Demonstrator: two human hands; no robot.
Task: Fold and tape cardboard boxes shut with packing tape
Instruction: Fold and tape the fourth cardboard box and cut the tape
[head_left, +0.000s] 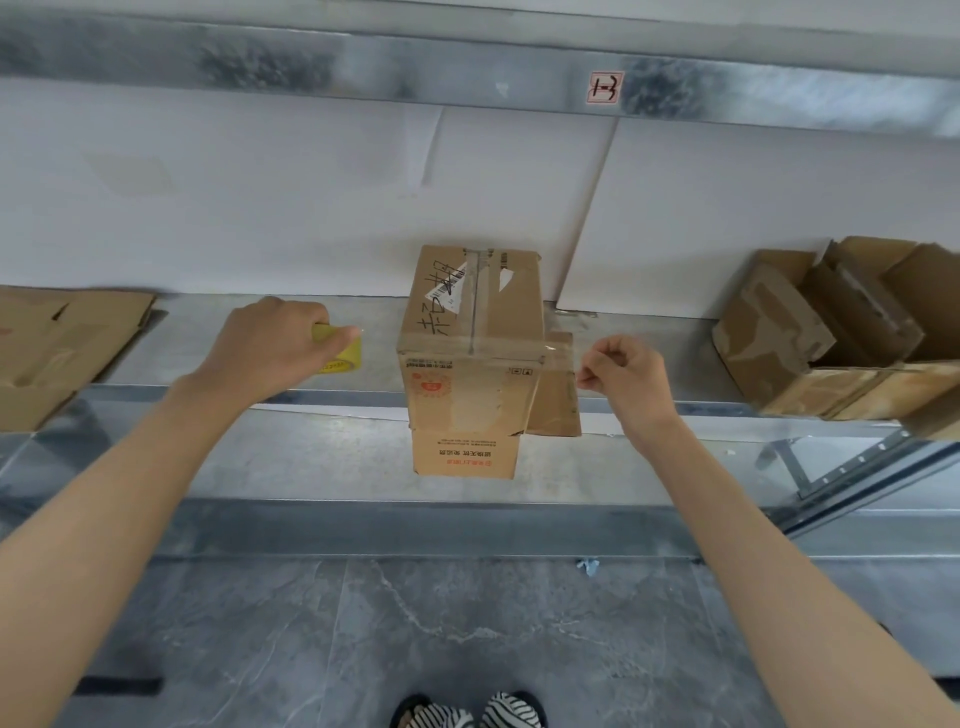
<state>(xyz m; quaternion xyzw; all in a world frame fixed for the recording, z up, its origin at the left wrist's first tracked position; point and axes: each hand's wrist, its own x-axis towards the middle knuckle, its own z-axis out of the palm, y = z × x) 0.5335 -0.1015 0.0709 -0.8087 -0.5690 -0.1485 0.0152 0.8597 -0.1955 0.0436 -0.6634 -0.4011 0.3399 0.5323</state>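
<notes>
While the cardboard box (470, 332) is stood mid-shelf on the metal shelf (176, 338), its top seam is seen taped. The yellow tape roll (344, 354) is gripped by the left hand (270, 348), left of the box. A clear tape strip (563, 357) off the box's right edge is pinched by the right hand (623, 376). Open boxes (831, 332) are parked far right.

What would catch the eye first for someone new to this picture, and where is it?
First, the tall brown cardboard box standing in the middle of the grey metal shelf, its top seam already taped. To its left, the left hand grips a yellow roll of packing tape; to its right, the right hand pinches a clear strip of tape running from the box's edge.
</notes>
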